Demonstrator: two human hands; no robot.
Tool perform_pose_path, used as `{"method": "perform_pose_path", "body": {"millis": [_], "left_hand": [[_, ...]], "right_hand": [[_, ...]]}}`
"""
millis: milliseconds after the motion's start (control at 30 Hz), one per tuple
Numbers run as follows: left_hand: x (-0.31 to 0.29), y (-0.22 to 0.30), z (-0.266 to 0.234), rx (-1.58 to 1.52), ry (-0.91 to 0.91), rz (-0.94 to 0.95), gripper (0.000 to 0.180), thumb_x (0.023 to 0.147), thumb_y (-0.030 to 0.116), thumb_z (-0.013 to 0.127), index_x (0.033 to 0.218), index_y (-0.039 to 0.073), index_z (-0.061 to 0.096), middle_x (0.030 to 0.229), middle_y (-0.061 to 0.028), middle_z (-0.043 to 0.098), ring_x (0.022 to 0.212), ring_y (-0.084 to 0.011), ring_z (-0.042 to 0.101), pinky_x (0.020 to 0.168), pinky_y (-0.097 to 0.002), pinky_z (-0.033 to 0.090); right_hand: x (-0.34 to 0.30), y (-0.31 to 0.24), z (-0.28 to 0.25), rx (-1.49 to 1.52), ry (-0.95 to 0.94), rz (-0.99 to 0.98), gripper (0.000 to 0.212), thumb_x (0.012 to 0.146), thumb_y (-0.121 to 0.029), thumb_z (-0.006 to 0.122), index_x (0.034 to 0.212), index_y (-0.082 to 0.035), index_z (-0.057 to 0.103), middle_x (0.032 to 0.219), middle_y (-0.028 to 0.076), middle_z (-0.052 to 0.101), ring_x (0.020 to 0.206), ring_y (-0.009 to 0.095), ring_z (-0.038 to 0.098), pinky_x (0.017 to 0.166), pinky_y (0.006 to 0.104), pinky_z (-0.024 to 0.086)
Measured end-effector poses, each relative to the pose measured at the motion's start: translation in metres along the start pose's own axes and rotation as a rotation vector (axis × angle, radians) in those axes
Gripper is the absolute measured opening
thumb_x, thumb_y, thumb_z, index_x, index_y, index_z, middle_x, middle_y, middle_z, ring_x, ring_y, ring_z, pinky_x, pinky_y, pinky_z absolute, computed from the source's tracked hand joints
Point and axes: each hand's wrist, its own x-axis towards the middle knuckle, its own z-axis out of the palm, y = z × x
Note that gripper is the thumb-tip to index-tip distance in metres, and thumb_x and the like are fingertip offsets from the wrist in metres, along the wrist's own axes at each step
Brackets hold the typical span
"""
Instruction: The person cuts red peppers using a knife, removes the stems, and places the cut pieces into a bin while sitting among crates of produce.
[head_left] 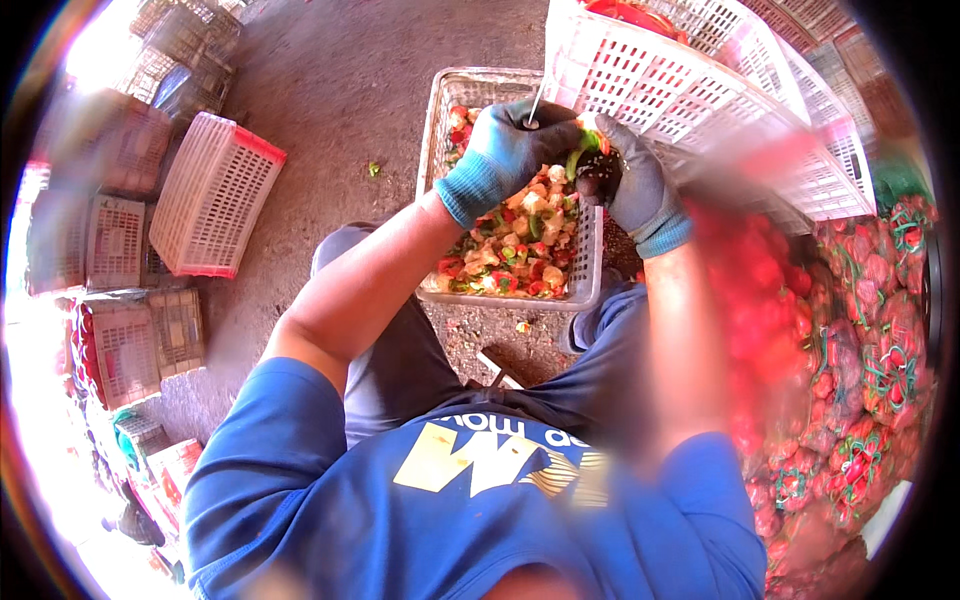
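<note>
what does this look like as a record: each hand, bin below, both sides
left hand: gloved, holding a thin tool
right hand: gloved, touching a vegetable piece, grip unclear
bin below: grey crate of vegetable scraps
left side: stacked crates
right side: white crate, net sacks of red produce

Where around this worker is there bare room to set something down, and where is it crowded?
Best room: the dark floor between the red-edged pale crate at left and the scrap-filled crate, apart from a small green scrap. Crowded: the filled crate, with the left hand and right hand over it, and the right side, with white crates and bagged red produce.
</note>
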Motion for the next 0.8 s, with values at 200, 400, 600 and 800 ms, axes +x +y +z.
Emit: {"method": "perform_pose_path", "body": {"millis": [200,400,600,800], "left_hand": [[-0.004,-0.002,-0.009,0.144,0.005,0.032,0.027,0.095,0.018,0.075,0.113,-0.001,0.074,0.100,-0.0047,0.075,0.089,-0.0107,0.067,0.082,-0.0274,0.055],[-0.006,0.003,-0.009,0.159,-0.017,0.068,0.030,0.096,0.026,0.073,0.114,0.001,0.074,0.092,-0.0039,0.074,0.079,-0.0093,0.066,0.072,-0.0261,0.054],[-0.007,0.009,-0.002,-0.020,0.014,-0.086,0.026,0.098,0.028,0.070,0.106,0.004,0.074,0.079,-0.0030,0.068,0.064,-0.0096,0.061,0.057,-0.0235,0.049],[-0.005,0.010,-0.002,-0.239,0.017,-0.203,0.029,0.103,0.033,0.060,0.097,0.006,0.068,0.071,-0.0041,0.063,0.058,-0.0139,0.059,0.053,-0.0278,0.048]], "right_hand": [[0.003,0.005,0.010,-0.350,0.118,-0.193,0.051,0.097,-0.046,0.067,0.123,-0.002,0.069,0.101,0.001,0.071,0.091,0.010,0.063,0.081,0.0269,0.051],[-0.007,-0.008,0.022,-0.146,0.134,-0.007,0.037,0.093,-0.045,0.070,0.111,-0.013,0.070,0.080,0.001,0.068,0.054,0.009,0.061,0.041,0.0221,0.043],[0.004,0.007,0.005,0.076,0.046,0.097,0.030,0.094,-0.045,0.068,0.102,-0.016,0.069,0.069,0.002,0.066,0.044,0.011,0.053,0.040,0.0235,0.038],[0.000,0.006,0.005,0.431,-0.096,0.161,0.029,0.095,-0.044,0.068,0.089,-0.015,0.066,0.070,0.004,0.068,0.046,0.013,0.054,0.040,0.0229,0.036]]}}
